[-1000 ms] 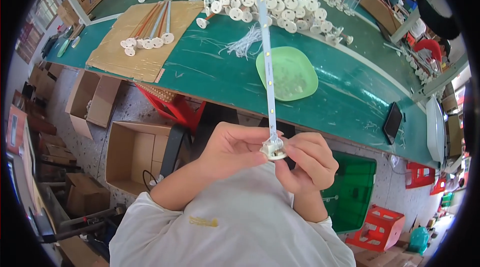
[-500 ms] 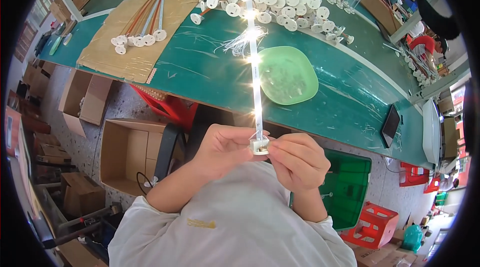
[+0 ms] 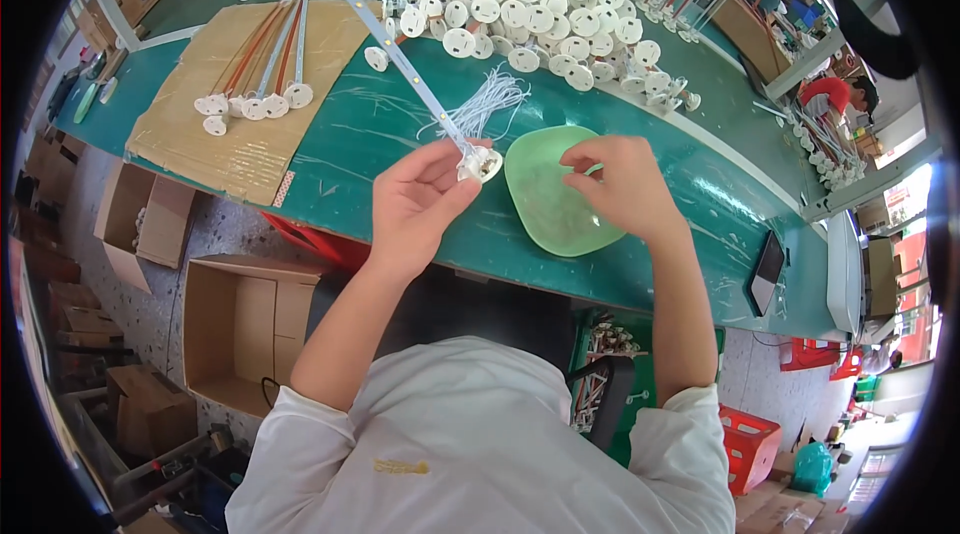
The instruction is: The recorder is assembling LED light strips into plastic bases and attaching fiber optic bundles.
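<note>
My left hand grips an LED light bar by the white round cap at its near end. The bar slants up and to the left over the table, and its LEDs are unlit. My right hand hangs over a light green plastic dish, thumb and fingers curled in toward each other. Whatever lies between those fingertips, if anything, is too small to make out. Small contents in the dish cannot be told apart. Just behind the cap lies a bundle of thin white wires.
A heap of parts with white round caps covers the table's back middle. On the left, several capped rods rest on a cardboard sheet. A dark phone-like device lies at right. Below are an open carton and red stools.
The lit bar has gone dark and now tilts left, carried forward over the table by my left hand. My right hand has let go of its cap and moved forward and right over the dish.
</note>
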### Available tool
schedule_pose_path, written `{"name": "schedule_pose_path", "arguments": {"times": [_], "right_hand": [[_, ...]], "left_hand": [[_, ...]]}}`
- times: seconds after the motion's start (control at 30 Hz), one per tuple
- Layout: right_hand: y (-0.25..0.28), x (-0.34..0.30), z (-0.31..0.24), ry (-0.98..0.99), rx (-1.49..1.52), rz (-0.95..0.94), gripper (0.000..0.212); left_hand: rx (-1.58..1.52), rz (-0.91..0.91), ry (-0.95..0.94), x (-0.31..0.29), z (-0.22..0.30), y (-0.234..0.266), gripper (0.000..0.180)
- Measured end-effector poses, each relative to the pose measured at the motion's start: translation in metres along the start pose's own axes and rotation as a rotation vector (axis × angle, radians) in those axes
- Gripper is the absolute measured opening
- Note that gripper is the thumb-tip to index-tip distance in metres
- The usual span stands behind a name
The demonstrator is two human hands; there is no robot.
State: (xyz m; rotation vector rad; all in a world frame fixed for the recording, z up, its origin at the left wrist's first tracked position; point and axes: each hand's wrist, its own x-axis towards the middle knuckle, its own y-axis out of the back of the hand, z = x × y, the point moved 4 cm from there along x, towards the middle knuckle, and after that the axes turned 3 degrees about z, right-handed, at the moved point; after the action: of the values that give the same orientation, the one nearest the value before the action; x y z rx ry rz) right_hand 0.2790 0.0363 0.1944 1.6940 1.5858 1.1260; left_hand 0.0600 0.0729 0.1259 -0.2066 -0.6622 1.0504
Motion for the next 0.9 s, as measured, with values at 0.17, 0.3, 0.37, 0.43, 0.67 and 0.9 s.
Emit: {"name": "schedule_pose_path", "arguments": {"times": [0.17,0.3,0.37,0.43,0.67,0.9], "right_hand": [[-0.012,0.018,0.02,-0.069,-0.114,-0.171,0.019],[-0.013,0.022,0.021,-0.07,-0.046,-0.169,0.018],[-0.014,0.023,0.021,-0.063,-0.053,-0.163,0.017],[-0.013,0.024,0.021,-0.055,-0.065,-0.152,0.017],[-0.012,0.022,0.021,-0.099,-0.001,-0.211,0.012],[0.02,-0.065,-0.045,0.043,0.278,0.684,0.008]], "left_hand": [[-0.12,0.141,0.134,0.001,-0.012,0.012,0.037],[-0.099,0.114,0.12,0.005,-0.016,0.015,0.036],[-0.122,0.095,0.122,0.007,-0.016,0.013,0.038],[-0.148,0.071,0.118,0.008,-0.017,0.011,0.041],[-0.09,0.06,0.089,0.005,-0.014,0.011,0.042],[-0.115,0.011,0.041,-0.019,-0.003,0.002,0.046]]}}
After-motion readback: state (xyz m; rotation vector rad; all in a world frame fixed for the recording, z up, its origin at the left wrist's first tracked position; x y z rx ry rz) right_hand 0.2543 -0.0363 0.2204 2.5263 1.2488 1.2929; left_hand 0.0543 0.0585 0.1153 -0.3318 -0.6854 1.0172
